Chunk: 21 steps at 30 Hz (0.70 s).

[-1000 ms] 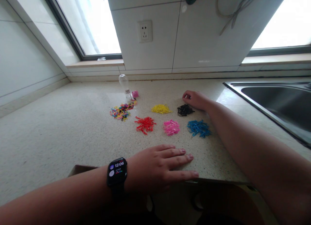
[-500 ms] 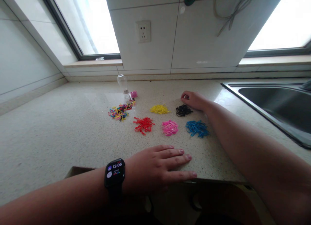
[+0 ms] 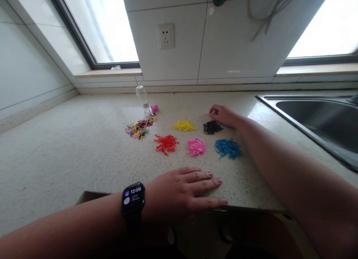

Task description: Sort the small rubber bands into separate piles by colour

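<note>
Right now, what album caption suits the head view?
Right hand by the black bands, left hand resting on the counter.

black pile (image 3: 213, 127) | yellow pile (image 3: 184, 126) | multicoloured pile (image 3: 139, 129) | countertop (image 3: 69, 151) pale (grey-speckled)

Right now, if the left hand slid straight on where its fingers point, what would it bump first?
Probably the right forearm. From the left hand, the line crosses the counter, passing on the near side of the blue pile. The forearm's height is hard to tell.
</note>
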{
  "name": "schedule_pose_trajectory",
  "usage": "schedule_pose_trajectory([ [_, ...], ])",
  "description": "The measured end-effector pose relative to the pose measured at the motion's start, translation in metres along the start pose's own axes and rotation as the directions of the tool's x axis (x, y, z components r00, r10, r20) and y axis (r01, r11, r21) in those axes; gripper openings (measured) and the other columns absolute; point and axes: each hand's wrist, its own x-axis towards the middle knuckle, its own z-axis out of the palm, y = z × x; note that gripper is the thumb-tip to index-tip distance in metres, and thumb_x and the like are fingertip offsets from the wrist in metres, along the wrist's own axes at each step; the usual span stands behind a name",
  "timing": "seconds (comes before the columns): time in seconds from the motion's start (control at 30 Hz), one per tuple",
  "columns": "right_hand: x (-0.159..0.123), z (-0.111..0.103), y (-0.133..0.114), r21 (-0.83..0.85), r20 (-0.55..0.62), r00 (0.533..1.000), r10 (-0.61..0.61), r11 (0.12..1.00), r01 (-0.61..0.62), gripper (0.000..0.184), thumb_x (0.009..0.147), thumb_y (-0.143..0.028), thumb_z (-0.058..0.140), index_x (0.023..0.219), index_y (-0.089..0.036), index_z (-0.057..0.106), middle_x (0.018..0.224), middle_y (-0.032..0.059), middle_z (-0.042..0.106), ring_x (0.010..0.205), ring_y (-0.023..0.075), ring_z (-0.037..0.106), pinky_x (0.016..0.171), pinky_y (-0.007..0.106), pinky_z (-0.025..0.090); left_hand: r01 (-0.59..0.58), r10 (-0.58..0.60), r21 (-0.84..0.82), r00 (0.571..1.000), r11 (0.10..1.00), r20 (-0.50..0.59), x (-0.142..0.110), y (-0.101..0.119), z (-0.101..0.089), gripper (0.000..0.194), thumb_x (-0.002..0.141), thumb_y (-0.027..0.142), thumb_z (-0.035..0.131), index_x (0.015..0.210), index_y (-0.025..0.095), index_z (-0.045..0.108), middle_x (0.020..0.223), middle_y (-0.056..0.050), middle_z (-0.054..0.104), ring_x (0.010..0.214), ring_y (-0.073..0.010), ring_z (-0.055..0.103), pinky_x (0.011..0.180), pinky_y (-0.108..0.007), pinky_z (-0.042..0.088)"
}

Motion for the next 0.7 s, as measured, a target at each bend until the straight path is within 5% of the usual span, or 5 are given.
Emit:
schedule_pose_trajectory([
  [0.7,-0.0005,-0.0021,-0.0022,-0.024,0.010,1.000,-0.001,1.000,0.001,0.022,0.087,-0.036,0.057,0.103,-0.025,0.068,0.093,0.0052,0.073,0.078,0.0214,0.064,0.068,0.032,0.043,0.006,-0.006,-0.011,1.000,1.000,0.029,-0.0007,-0.0001,-0.0007,0.056,0.101,0.027,0.050,0.156,0.026,0.039,0.164,-0.006,0.037,0.148,-0.0246,0.039,0.121,-0.044,0.035],
])
